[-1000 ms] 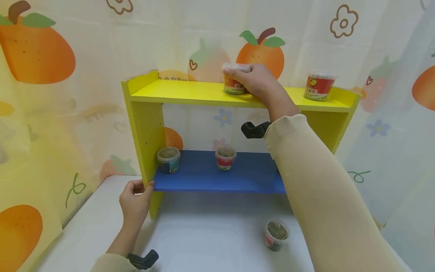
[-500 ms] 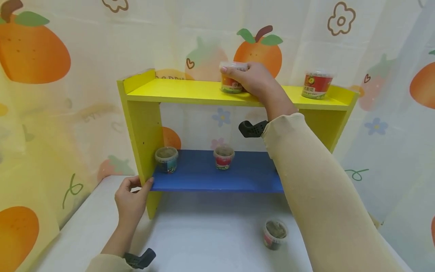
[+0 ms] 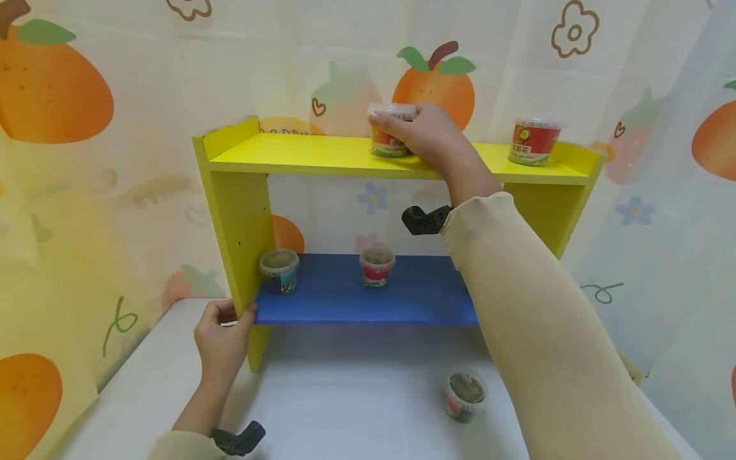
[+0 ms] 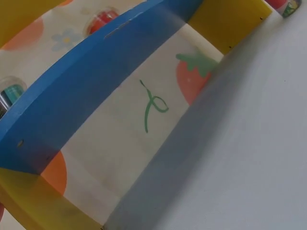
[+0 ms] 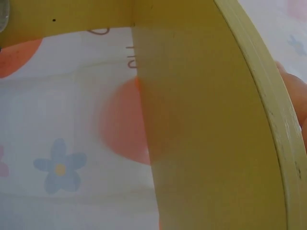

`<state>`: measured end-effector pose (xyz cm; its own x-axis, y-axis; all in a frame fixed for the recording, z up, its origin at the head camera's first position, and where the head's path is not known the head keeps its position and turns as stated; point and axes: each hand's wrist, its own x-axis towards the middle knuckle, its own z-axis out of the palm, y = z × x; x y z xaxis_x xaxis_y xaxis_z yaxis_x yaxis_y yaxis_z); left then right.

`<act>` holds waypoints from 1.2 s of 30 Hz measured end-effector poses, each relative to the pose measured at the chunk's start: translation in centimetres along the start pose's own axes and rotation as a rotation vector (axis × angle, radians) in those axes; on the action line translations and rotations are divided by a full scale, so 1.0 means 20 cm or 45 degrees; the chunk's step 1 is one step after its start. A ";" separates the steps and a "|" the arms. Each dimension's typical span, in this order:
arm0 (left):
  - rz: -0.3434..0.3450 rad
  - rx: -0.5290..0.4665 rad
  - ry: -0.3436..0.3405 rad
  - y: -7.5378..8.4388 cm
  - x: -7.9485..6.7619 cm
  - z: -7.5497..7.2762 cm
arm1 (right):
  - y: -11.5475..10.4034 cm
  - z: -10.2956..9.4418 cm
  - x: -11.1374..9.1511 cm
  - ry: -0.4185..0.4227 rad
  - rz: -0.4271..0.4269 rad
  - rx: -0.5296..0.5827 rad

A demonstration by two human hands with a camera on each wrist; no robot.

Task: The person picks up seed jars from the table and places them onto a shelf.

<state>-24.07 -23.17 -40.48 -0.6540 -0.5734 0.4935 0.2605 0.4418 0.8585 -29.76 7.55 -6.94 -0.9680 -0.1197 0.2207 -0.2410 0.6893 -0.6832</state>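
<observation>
My right hand (image 3: pixel 431 137) grips a small lidded plastic cup (image 3: pixel 385 145) with an orange label, on the yellow top board (image 3: pixel 322 153) of a small shelf unit. The thumb lies across the cup's front; most fingers are hidden behind it. In the right wrist view only a bit of that hand (image 5: pixel 296 98) shows past the board's edge. My left hand (image 3: pixel 221 338) pinches the unit's left side panel (image 3: pixel 241 236) low down, thumb at the front by the blue shelf (image 3: pixel 368 306). A red-labelled cup (image 3: pixel 535 142) stands at the top board's right end.
On the blue shelf stand a blue-labelled cup (image 3: pixel 280 271) at the left and a red-labelled cup (image 3: pixel 377 268) near the middle. Another cup (image 3: pixel 464 397) stands on the white table (image 3: pixel 356 409) in front. A printed curtain (image 3: pixel 322 51) hangs behind. My right sleeve covers the shelf's right part.
The head view has shifted slightly, so the scene sits a little further left. Both hands keep their hold on the cup and the side panel.
</observation>
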 end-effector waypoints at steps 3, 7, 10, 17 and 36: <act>-0.004 -0.017 0.013 0.00 0.00 0.00 | -0.01 0.00 0.00 0.001 -0.001 -0.020; -0.008 -0.045 0.018 -0.01 0.00 0.00 | -0.01 0.00 -0.01 0.051 -0.014 -0.038; -0.020 -0.055 0.012 -0.02 0.00 0.01 | 0.01 0.02 -0.03 0.175 -0.049 -0.020; -0.016 -0.101 0.019 -0.06 -0.02 0.04 | 0.09 0.06 -0.13 0.506 -0.418 0.072; 0.000 -0.107 0.025 -0.03 -0.02 0.03 | 0.64 0.28 -0.72 0.381 -0.918 -0.124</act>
<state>-24.43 -22.93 -41.30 -0.6405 -0.5870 0.4952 0.3193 0.3829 0.8669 -19.38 14.13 -22.71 -0.5116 -0.3733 0.7739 -0.7818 0.5759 -0.2390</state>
